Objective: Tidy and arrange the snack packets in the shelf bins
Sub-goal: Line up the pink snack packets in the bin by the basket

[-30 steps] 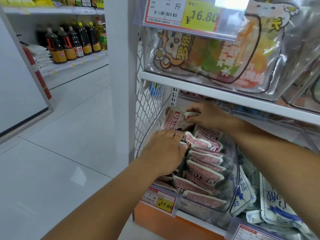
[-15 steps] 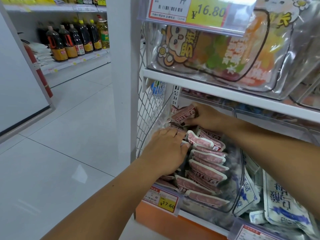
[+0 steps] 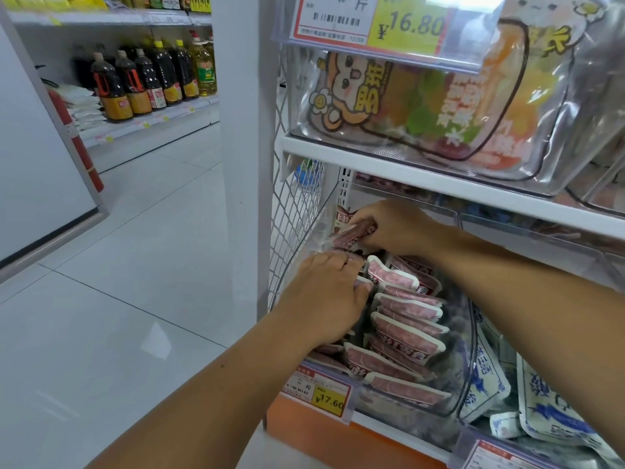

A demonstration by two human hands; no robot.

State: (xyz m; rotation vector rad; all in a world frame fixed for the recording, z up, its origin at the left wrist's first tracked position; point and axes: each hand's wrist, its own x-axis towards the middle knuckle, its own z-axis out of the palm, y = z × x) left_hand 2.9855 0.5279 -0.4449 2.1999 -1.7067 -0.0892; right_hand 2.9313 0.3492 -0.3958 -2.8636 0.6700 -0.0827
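A clear plastic shelf bin [image 3: 468, 336] holds several pink-and-white snack packets [image 3: 406, 330] stacked in a row. My right hand [image 3: 395, 228] reaches in under the upper shelf and pinches one red-and-white packet [image 3: 351, 231] at the bin's back left corner. My left hand [image 3: 324, 296] lies over the left column of packets with its fingers curled round their top edges. The packets beneath my left hand are hidden.
A white wire side panel [image 3: 297, 211] closes the bin's left side. A white shelf edge [image 3: 439, 177] hangs just above my right hand. Blue-and-white packets [image 3: 548, 411] fill the bin to the right. A price tag [image 3: 318, 390] fronts the bin. Tiled aisle floor [image 3: 135, 282] lies left.
My right hand has turned its packet from flat and facing me to edge-on and lowered it towards the back left corner. My left hand has stayed on the left column.
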